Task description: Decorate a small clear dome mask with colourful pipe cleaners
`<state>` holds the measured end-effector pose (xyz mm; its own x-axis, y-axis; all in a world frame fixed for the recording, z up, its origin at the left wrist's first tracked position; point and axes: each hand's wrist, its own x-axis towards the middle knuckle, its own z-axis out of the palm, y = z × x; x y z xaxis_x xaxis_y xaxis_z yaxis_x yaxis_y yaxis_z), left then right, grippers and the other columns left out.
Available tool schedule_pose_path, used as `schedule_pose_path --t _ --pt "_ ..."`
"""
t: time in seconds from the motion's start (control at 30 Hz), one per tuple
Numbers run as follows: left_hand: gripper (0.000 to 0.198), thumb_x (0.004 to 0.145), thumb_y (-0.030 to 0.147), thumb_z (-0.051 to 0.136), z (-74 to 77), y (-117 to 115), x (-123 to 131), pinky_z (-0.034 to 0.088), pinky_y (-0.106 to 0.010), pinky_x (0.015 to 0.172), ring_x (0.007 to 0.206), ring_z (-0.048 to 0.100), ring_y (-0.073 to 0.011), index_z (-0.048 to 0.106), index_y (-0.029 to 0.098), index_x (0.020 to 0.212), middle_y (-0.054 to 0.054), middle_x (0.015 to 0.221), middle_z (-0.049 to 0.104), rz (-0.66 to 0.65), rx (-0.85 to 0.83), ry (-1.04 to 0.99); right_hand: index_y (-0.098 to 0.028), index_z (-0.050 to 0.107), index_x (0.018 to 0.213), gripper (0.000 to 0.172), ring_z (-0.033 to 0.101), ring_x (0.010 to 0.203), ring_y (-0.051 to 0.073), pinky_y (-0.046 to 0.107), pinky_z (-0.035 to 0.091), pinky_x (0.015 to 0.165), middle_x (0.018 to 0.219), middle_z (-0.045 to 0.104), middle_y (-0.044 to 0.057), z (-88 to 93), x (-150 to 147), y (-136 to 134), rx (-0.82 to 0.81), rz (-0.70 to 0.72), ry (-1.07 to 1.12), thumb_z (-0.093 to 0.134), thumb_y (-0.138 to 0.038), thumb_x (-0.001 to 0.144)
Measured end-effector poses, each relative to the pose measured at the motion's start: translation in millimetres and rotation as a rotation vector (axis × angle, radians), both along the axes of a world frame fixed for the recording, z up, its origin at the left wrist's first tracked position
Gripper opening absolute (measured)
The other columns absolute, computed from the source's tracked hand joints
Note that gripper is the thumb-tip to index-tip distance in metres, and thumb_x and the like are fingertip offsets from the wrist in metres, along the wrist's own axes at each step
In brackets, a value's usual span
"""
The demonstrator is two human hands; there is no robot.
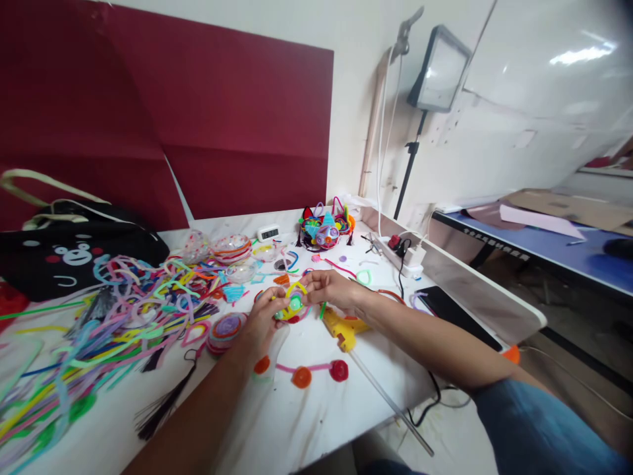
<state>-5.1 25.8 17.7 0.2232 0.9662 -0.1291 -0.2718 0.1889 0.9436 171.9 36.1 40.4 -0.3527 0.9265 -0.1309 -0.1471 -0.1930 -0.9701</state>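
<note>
Both my hands meet over the white table point(316, 422) around a small yellow pipe-cleaner piece point(296, 290) with a light green round centre. My left hand point(264, 316) pinches its left side, fingers closed. My right hand point(329, 290) closes its fingertips on the upper right side. Beneath my right wrist lies a yellow hot glue gun point(349, 328), a clear glue stick point(390, 400) sticking out toward the front edge. Nearer me is a pink pipe-cleaner strip with an orange coil point(301, 377) and a red coil point(339, 370). Left of my left hand sits a coiled purple-and-pink disc point(227, 330).
Loose pipe cleaners point(119, 330) cover the left side, by a black bag point(74, 254). Behind stand clear plastic domes point(231, 249), a small digital clock point(268, 233) and a colourful pipe-cleaner craft point(324, 227). At right are a power strip point(408, 260) and a black tablet-like slab point(457, 316).
</note>
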Motion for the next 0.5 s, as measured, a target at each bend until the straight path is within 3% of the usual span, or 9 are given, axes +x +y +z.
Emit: schedule_pose_path --t 0.5 --pt "0.029 0.058 0.026 0.07 -2.0 2.2 -0.5 0.027 -0.02 0.043 0.051 0.048 -0.0093 0.049 0.021 0.078 0.005 0.063 0.053 0.025 -0.026 0.069 -0.016 0.059 0.085 0.037 0.058 0.052 0.009 0.019 0.044 0.054 0.057 0.063 -0.007 -4.3 -2.1 6.0 -0.034 0.004 -0.016 0.07 -0.001 0.053"
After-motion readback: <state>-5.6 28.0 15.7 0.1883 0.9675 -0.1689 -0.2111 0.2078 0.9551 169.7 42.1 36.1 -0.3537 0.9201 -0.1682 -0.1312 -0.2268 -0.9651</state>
